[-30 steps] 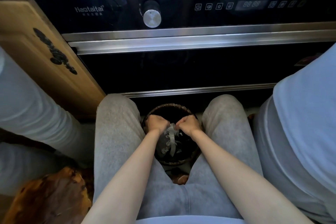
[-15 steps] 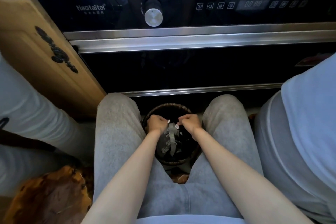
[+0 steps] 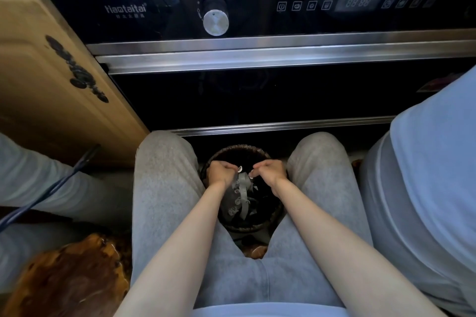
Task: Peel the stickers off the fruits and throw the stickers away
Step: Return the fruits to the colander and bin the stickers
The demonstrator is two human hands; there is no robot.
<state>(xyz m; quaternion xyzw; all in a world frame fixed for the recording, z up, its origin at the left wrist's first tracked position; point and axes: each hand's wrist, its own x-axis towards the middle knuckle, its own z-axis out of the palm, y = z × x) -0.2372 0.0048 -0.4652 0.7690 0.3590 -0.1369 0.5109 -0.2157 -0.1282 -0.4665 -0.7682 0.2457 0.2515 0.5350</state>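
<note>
**Both hands over the bin, a sticker at the left fingertips**

The left hand (image 3: 221, 172) hangs over the bin with its fingers curled in, and a small pale sticker (image 3: 239, 169) sits at their tips, pinched or stuck there. The right hand (image 3: 270, 170) is just beside it, a narrow gap between the two, its fingers curled as well; whether it grips anything cannot be told, as the fingertips are too small to read. No fruit shows in either hand.

Below the hands stands a dark round woven bin (image 3: 276, 219), set on the floor between the person's knees in grey trousers (image 3: 164, 188). Inside it lie pale strips of backing paper (image 3: 240, 195) dotted with small round stickers.

Straight ahead is a black glass oven (image 3: 257, 95) with a steel handle bar, a silver knob (image 3: 215, 22) under the word OFF, and a row of touch icons beside a digital display. A wooden cabinet door (image 3: 46, 85) with a dark metal handle stands to the left. A glossy brown wooden stool (image 3: 69, 278) sits at lower left, and a dark cable (image 3: 49, 189) runs across a pale sleeve there. Another person in light blue clothes (image 3: 432, 188) fills the right edge.
</note>
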